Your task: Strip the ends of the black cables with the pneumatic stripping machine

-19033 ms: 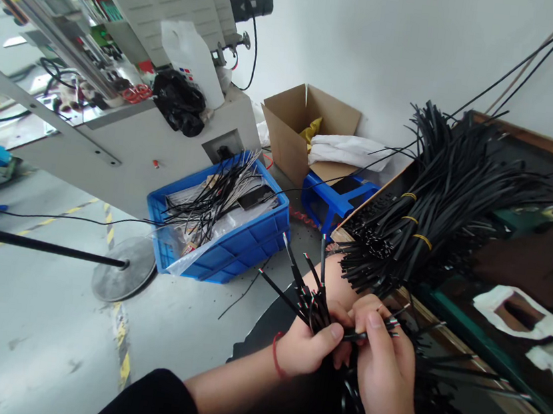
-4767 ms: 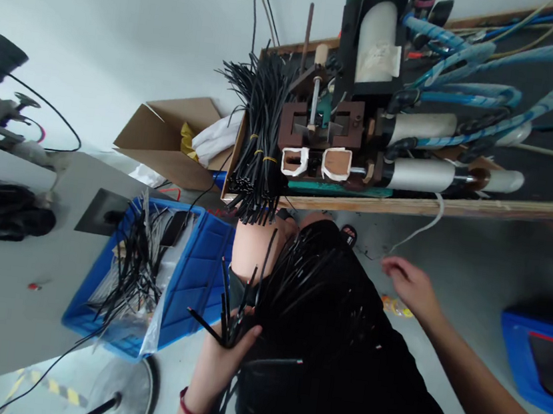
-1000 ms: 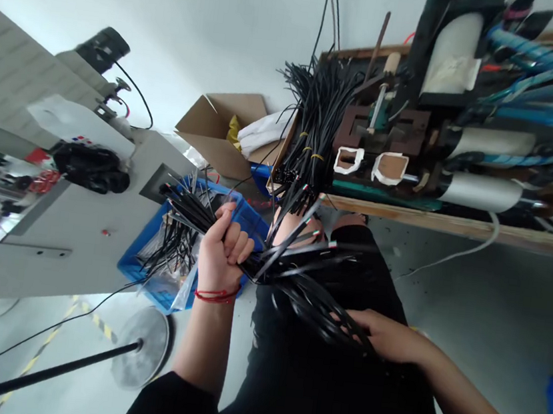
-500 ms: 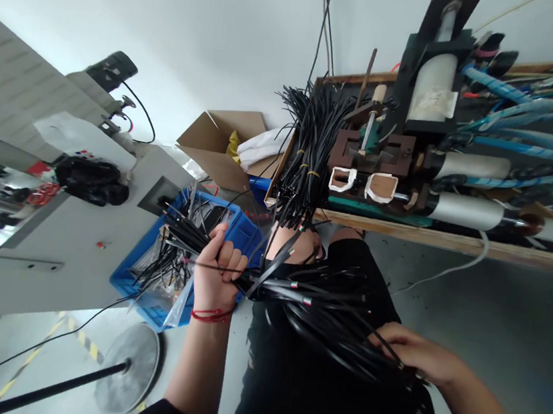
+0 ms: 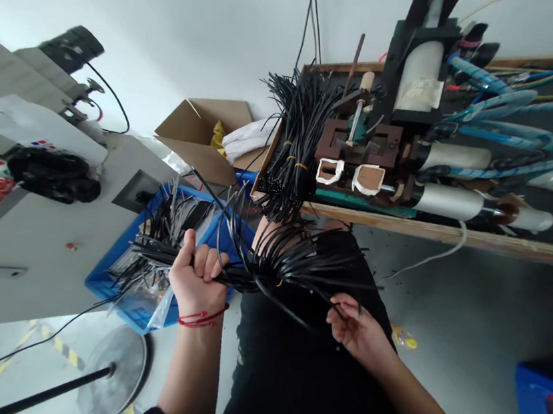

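My left hand point(image 5: 200, 277) is wrapped in a fist round a bundle of black cables point(image 5: 307, 264). The cables stick out on both sides of the fist, and their loose ends fan out to the right over my lap. A yellow tie shows around the bundle near its middle. Beside the fanned ends, my right hand point(image 5: 356, 328) has its fingers curled in and pinches what looks like a single cable strand at the lower edge. The fingertips partly hide that strand.
More tied black cables point(image 5: 298, 136) lie on the bench at the wall, left of a machine with white cylinders point(image 5: 451, 201). A blue bin point(image 5: 111, 281) of cable scraps stands at left, a cardboard box point(image 5: 202, 157) behind it. Another blue bin point(image 5: 531, 413) is at lower right.
The bundle's right side has gone from lying long and stretched to a shorter, fanned-out spread. My right hand has moved left and up. The view has shifted slightly.
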`<state>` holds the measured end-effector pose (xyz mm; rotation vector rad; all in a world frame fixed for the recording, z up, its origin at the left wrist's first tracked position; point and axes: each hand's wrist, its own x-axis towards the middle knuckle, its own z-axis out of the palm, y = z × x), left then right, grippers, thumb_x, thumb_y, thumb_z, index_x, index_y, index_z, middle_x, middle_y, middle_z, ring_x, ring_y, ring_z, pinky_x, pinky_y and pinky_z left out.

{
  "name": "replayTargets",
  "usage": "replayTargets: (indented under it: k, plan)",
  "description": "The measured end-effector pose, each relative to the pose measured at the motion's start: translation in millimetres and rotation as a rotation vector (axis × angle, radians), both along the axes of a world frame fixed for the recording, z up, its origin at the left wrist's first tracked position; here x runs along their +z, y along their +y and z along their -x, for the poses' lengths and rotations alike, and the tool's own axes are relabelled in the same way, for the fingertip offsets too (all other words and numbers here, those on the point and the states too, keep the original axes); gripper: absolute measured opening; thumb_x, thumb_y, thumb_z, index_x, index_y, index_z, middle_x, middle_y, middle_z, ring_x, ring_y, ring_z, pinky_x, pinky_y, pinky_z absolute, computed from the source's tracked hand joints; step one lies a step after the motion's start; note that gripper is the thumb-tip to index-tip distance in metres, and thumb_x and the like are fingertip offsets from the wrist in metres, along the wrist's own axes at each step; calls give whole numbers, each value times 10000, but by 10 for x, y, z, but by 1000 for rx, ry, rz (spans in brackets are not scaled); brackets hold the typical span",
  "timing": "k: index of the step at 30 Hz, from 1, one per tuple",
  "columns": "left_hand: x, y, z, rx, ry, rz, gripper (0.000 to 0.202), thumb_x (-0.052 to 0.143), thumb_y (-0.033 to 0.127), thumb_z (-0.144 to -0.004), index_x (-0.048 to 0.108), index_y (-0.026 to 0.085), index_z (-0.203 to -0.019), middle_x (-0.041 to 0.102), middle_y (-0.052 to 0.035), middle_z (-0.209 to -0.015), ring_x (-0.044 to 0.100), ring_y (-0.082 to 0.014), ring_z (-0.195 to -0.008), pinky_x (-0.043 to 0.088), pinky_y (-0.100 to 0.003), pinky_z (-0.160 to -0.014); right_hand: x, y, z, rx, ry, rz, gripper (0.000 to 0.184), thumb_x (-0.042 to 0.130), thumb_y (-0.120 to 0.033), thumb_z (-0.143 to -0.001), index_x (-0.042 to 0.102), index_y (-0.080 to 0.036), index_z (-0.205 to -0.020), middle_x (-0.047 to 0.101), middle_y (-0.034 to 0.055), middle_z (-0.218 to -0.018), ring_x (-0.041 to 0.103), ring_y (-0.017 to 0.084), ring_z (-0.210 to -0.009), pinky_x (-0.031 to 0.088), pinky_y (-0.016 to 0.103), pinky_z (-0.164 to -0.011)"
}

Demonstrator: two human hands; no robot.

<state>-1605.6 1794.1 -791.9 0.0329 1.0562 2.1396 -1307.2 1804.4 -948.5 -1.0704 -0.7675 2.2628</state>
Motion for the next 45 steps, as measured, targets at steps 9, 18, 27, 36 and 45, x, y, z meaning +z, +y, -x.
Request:
replayTargets:
  k: [9,18,27,36,45]
  plan:
    - [26,-18,-39,16,-18,-12,357,447,167,-1128,686,187,-864,322,113,-393,264,-65,-294,298,-199,-390,188,-178,-449,137,-219,-175,194,815,-425,-837,838,-232,-845,784,76,-806,713,249,-776,560,376,-732]
    - [110,-13,-177,-50,62,-56,283,476,173,-1122,676,200,-923,316,116,-424,240,-73,-328,270,-203,-383,731,-179,75,209,-285,-775,513,593,-359,-1020,597,-294,-1529,684,105,-1256,668,220,-901,598,395,-854]
    - [301,9,-228,-89,108,-24,346,422,169,-1141,644,201,-877,243,125,-422,160,-79,-350,264,-205,-401,916,682,496,78,-345,-769,360,540,-520,-992,686,-258,-792,714,67,-916,656,317,-1079,501,476,-1077]
    - [632,-38,-392,-128,200,46,408,345,140,-1153,595,179,-833,172,121,-447,155,-62,-360,192,-192,-391,893,816,630,140,-114,-663,714,443,-805,-1009,806,-201,-894,780,81,-881,706,271,-908,527,462,-1007]
    - [1025,-137,-1030,-389,528,-35,250,522,149,-1061,704,186,-893,293,116,-417,122,-70,-341,166,-185,-332,1054,434,754,179,334,-690,668,950,-740,-621,844,-215,-1019,819,88,-1195,632,391,-1366,402,537,-1255]
